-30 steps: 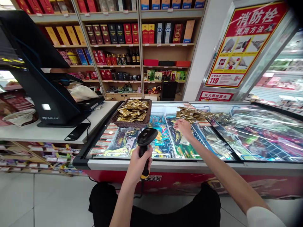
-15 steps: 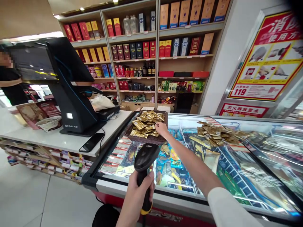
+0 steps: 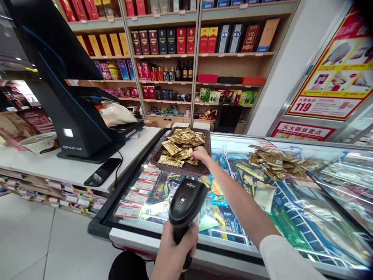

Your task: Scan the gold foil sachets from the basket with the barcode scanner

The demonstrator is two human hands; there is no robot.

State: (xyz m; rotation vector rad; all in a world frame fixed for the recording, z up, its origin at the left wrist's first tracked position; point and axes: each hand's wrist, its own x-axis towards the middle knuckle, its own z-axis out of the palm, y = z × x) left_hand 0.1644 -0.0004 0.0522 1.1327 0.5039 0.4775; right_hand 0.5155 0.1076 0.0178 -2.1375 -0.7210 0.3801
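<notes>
My left hand (image 3: 176,249) is wrapped round the handle of a black barcode scanner (image 3: 188,202), its head pointing away from me above the freezer's front part. Stretched forward, my right hand (image 3: 201,154) reaches into a dark brown woven basket (image 3: 201,170). Its fingers are pinched at the edge of a gold foil packet (image 3: 184,154). Several more gold packets (image 3: 186,136) lie heaped in the basket. The basket stands on the glass top of a chest freezer. To the right of my forearm, a second heap of gold-brown packets (image 3: 269,161) lies on the glass.
Wrapped goods show through the freezer (image 3: 192,249) glass. At left, a counter (image 3: 132,155) bears a checkout terminal (image 3: 78,112), a black phone (image 3: 103,172) and a bowl (image 3: 40,143). Shelves (image 3: 163,56) of boxes and bottles stand behind; a red notice (image 3: 329,81) hangs at right.
The view has tilted down and come closer. My right hand is still at the packets in the basket, its fingers now on one at the near right. The scanner stays in my left hand.
</notes>
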